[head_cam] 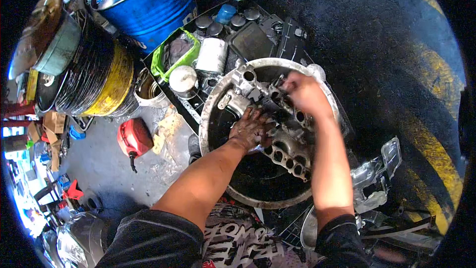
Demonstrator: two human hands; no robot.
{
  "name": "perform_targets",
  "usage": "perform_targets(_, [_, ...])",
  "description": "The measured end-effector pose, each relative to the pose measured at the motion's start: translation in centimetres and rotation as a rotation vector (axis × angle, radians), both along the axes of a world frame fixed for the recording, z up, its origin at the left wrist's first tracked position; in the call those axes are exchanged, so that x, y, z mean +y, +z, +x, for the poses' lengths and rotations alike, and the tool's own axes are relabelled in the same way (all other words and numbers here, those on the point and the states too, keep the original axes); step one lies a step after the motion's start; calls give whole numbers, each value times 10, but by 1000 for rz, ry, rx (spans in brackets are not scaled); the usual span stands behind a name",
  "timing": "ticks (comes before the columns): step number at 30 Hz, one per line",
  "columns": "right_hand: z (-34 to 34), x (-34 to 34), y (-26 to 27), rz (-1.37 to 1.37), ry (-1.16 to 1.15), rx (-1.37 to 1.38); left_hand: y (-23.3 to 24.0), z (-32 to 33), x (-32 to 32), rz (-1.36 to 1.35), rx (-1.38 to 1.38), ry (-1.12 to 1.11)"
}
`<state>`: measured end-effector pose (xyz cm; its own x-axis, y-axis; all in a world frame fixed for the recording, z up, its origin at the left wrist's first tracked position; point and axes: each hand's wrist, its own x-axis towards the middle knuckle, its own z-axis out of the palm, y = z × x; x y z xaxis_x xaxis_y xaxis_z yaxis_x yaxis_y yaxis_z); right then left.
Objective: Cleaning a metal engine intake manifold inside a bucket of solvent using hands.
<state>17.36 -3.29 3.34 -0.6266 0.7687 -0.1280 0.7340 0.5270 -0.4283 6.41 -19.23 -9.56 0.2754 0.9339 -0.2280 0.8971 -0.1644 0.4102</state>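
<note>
A metal engine part with several ports, apparently an intake manifold (286, 158), lies in a wide round basin (210, 119) with a worn pale rim. My left hand (253, 128), dark with grime, grips the manifold near its middle with the fingers spread over it. A small pale bit shows beneath the palm, too little to identify. My right hand (299, 89) is motion-blurred over the manifold's upper right side, fingers curled. Whether it holds something small cannot be made out. Dark liquid appears to cover the basin's bottom.
Left of the basin stand a white oil filter (212, 55), a round white container (183, 79) and a green-edged container (161, 57). A blue drum (160, 11) rises behind. A red fuel can (134, 137) is on the floor; metal parts (372, 182) lie at right.
</note>
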Motion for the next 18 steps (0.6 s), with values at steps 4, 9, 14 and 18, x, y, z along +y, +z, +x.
perform_targets(4, [3, 13, 70, 119, 2, 145, 2, 1, -2, 10, -29, -3])
perform_targets(9, [-51, 9, 58, 175, 92, 147, 1, 3, -3, 43, 0, 21])
perform_targets(14, [-103, 9, -9, 181, 363, -199, -21, 1, -3, 65, -28, -5])
perform_targets(18, [-99, 18, -16, 234, 277, -63, -40, 5, -7, 178, -28, 7])
